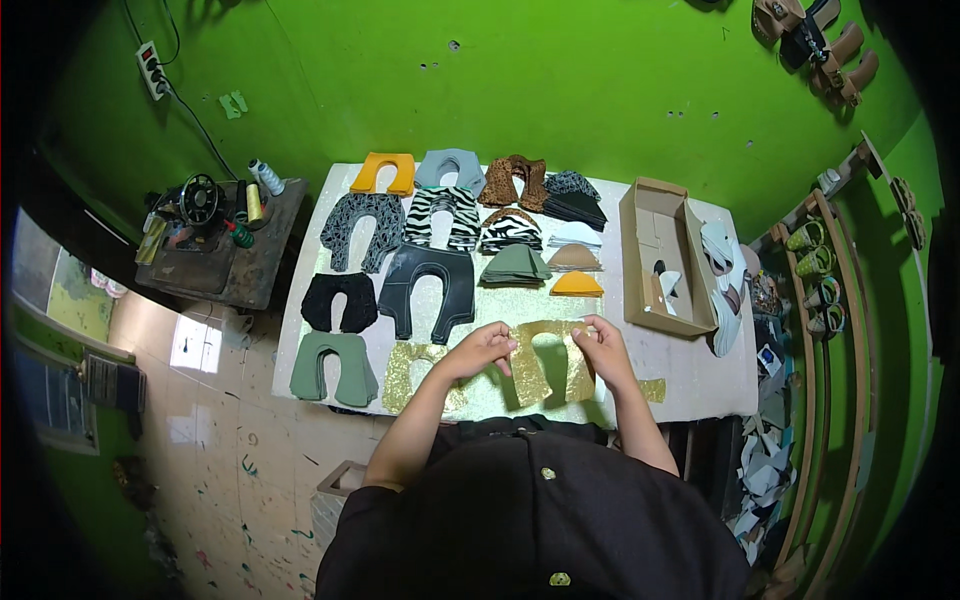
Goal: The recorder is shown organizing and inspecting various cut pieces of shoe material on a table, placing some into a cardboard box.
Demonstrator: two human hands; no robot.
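Note:
A gold glitter U-shaped shoe-upper piece (546, 362) lies at the near edge of the white table (690, 375). My left hand (486, 345) pinches its left arm and my right hand (601, 347) grips its right arm. A second gold glitter piece (412, 372) lies just left of my left hand. Rows of similar cut pieces fill the table beyond: black (430, 290), dark green (333, 367), zebra-striped (443, 213), yellow (384, 172), grey (451, 166) and leopard-print (514, 178).
An open cardboard box (660, 255) stands at the table's right with white soles (725, 285) beside it. A black sewing machine (200, 205) and thread spools sit on a low stand at left. Shoe lasts hang on wooden racks (830, 290) at right.

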